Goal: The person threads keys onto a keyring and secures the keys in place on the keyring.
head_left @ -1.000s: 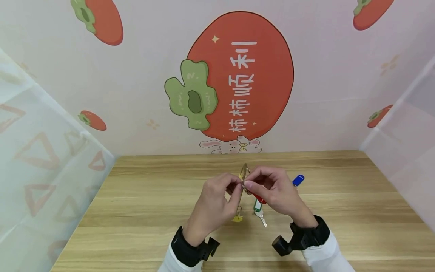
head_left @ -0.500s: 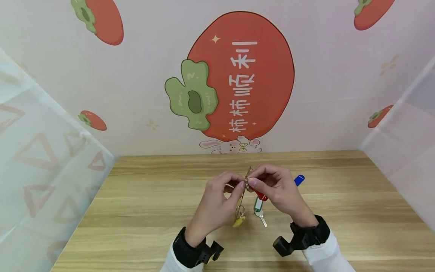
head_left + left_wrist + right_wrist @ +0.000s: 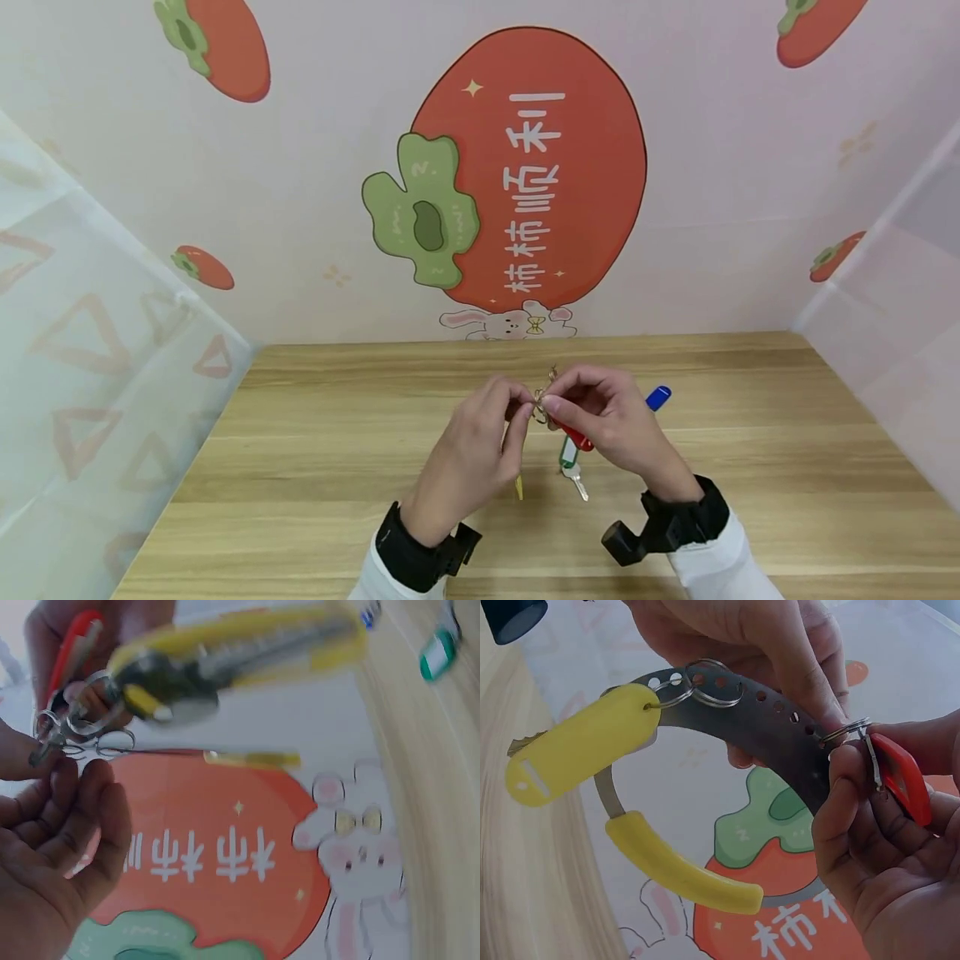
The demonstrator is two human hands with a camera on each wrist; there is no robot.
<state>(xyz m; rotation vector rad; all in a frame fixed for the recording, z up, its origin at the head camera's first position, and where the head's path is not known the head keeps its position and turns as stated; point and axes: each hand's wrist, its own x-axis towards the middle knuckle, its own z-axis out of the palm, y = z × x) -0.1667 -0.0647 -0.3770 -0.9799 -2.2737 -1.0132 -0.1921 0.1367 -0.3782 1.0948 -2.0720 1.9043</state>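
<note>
My left hand (image 3: 476, 454) grips a large curved metal key holder (image 3: 742, 724) with a row of holes and a yellow grip sleeve (image 3: 682, 862). A yellow key tag (image 3: 585, 742) with a key behind it hangs from the holder by linked split rings (image 3: 718, 694). My right hand (image 3: 611, 421) pinches a split ring (image 3: 845, 730) that carries a red key tag (image 3: 904, 776) and a key. This ring touches the holder at a hole near its end; whether it passes through cannot be made out. Both hands' fingertips meet there, above the table.
On the wooden table (image 3: 315, 467) beneath the hands lies a green key tag (image 3: 568, 452) with a silver key (image 3: 576, 482). A blue key tag (image 3: 658, 397) lies behind my right hand. A printed backdrop (image 3: 712, 167) rises at the table's far edge.
Both hands shift slightly right, then back left, staying together. The yellow tag swings below my left hand and now shows only as a thin sliver in the head view. The tags on the table stay put.
</note>
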